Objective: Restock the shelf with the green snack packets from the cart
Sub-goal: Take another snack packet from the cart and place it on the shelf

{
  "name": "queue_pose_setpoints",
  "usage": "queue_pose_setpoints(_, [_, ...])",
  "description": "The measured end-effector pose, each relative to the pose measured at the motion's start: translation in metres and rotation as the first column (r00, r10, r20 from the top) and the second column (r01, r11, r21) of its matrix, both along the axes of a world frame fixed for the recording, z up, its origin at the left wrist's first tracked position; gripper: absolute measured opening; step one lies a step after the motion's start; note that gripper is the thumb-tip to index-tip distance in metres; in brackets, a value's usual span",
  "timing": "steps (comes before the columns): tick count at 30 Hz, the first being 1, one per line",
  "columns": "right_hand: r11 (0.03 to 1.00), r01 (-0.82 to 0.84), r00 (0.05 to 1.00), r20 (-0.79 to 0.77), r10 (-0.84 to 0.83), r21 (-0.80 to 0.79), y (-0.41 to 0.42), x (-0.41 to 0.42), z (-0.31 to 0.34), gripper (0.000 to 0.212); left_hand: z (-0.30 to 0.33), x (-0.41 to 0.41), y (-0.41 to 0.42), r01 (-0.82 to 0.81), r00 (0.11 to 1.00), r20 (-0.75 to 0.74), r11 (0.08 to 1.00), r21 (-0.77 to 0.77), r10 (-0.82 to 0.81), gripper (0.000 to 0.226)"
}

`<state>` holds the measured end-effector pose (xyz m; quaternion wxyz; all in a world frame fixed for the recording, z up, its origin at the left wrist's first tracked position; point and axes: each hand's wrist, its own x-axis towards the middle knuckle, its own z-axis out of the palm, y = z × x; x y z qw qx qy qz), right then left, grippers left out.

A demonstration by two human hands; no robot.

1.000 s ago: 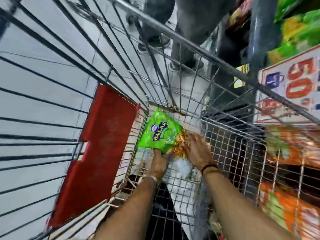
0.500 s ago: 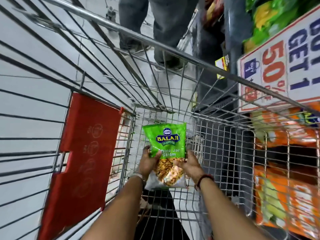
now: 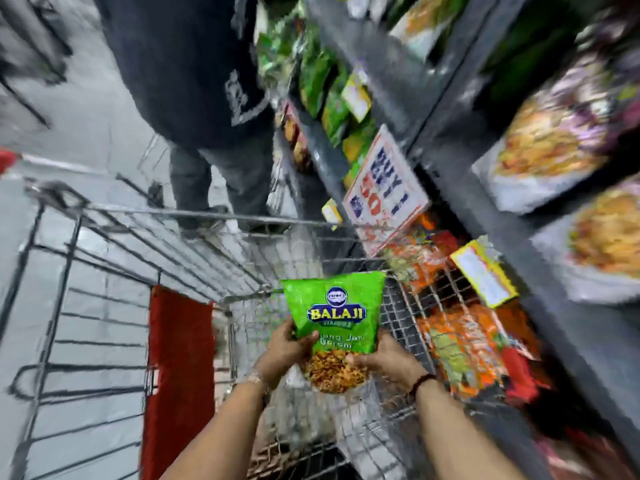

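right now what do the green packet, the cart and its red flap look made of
Green packet: glossy plastic film, judging by its sheen and a clear window showing the snack. Cart: thin metal wire, grey and dull. Red flap: probably hard matte plastic, though blur leaves it open.

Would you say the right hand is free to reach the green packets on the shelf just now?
Probably not yet. The right hand and left hand both grip the green snack packet above the cart. The shelf's green packets sit farther ahead, beside another person.
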<state>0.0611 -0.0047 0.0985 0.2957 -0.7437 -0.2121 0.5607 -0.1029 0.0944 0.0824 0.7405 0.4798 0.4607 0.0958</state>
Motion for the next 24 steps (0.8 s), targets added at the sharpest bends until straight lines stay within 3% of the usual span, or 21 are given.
queue_pose_setpoints(4, [0.967,0.131,0.984,0.092,-0.154,0.219,-0.04,0.011,0.082,0.061,0.083,0.025,-0.012,0.172,0.97,0.142,0.97,0.17,-0.196,0.027])
queue_pose_setpoints(8, [0.882,0.208,0.949,0.133,-0.287,0.424,-0.095,0.027,0.151,0.056,0.156,0.064,-0.052,0.217,0.91,0.272,0.918,0.333,-0.314,0.023])
queue_pose_setpoints(13, [0.785,0.298,0.869,0.185,-0.458,0.543,-0.229,0.047,0.214,0.066,0.235,0.112,-0.164,0.276,0.781,0.393,0.833,0.479,-0.485,0.019])
queue_pose_setpoints(15, [0.752,0.338,0.828,0.201,-0.523,0.566,-0.296,0.052,0.235,0.061,0.253,0.131,-0.223,0.316,0.717,0.435,0.811,0.493,-0.544,0.017])
queue_pose_setpoints(19, [0.671,0.458,0.682,0.254,-0.686,0.583,-0.434,0.05,0.259,0.055,0.278,0.164,-0.349,0.445,0.576,0.497,0.759,0.475,-0.649,0.021])
queue_pose_setpoints(24, [0.478,0.61,0.426,0.247,-0.87,0.632,-0.564,0.033,0.255,0.054,0.285,0.186,-0.474,0.559,0.416,0.505,0.651,0.514,-0.756,0.033])
